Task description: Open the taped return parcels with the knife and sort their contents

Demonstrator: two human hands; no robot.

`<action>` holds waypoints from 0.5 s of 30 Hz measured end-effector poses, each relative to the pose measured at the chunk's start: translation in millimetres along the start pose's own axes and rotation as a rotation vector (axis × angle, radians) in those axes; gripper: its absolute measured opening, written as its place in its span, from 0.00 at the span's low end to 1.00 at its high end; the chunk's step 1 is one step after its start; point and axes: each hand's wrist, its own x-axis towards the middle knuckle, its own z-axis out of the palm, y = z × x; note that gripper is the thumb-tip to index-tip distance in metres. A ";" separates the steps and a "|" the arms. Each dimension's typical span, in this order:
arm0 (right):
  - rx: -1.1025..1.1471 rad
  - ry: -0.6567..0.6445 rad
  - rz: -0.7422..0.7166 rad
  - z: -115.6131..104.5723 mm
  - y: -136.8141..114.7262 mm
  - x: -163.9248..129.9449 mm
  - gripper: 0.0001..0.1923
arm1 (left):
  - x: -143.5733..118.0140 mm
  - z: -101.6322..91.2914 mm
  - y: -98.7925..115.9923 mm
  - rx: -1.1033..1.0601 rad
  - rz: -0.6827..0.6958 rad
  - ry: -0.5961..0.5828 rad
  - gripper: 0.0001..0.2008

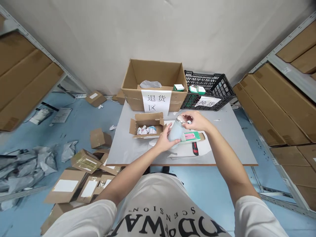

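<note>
"From where I stand, looking by the head view, what's in the person's hands?"

"A pale blue cylindrical bottle with a silver rim (175, 132), a little tilted, above the middle of the white table with a brown edge (232, 141). The left hand (164, 141) is wrapped round its body."

"And the right hand (195, 120)?"

"Up at the bottle's top, fingers drawn in narrow against the silver rim. Whether they grip anything, I can't tell."

"Does the base touch anything?"

"Can't tell that either."

"What's around it?"

"Count from the bottle. Near four o'clock, a flat green-and-white carton with a pink panel (195, 136); a bit lower, a black-and-red knife-like tool (195, 149). At nine, a small open brown cardboard box (133, 126) holding crumpled white printed wrapping (151, 130)."

"Further off?"

"A large open brown cardboard box (132, 98) at eleven, with a white paper sign (158, 101) on its front; a black plastic lattice crate (225, 93) at one."
</note>
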 end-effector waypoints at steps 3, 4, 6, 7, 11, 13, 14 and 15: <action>0.044 -0.012 0.058 13.9 0.5 10.2 0.09 | -2.3 -3.4 -7.3 -0.146 -0.063 -0.006 0.44; 0.059 -0.015 0.077 18.3 0.3 12.6 0.10 | -5.9 -4.9 -10.0 -0.186 -0.086 -0.006 0.43; 0.111 -0.041 0.107 25.7 0.3 16.0 0.13 | -13.9 -8.9 -13.6 -0.255 -0.133 -0.002 0.42; 0.154 -0.063 0.118 28.7 0.8 17.0 0.14 | -17.4 -11.2 -14.3 -0.288 -0.152 0.001 0.42; 0.482 -0.105 0.208 40.6 8.3 14.4 0.24 | -26.9 -20.5 -11.7 -0.467 -0.225 0.019 0.40; 0.700 -0.045 0.289 51.7 12.2 7.3 0.29 | -30.4 -25.0 -8.8 -0.584 -0.271 0.039 0.39; 0.805 0.003 0.326 59.7 12.8 2.3 0.31 | -32.2 -27.3 -7.1 -0.639 -0.296 0.045 0.38; 0.908 0.054 0.354 69.4 12.1 -3.4 0.31 | -33.9 -29.6 -5.4 -0.690 -0.322 0.042 0.37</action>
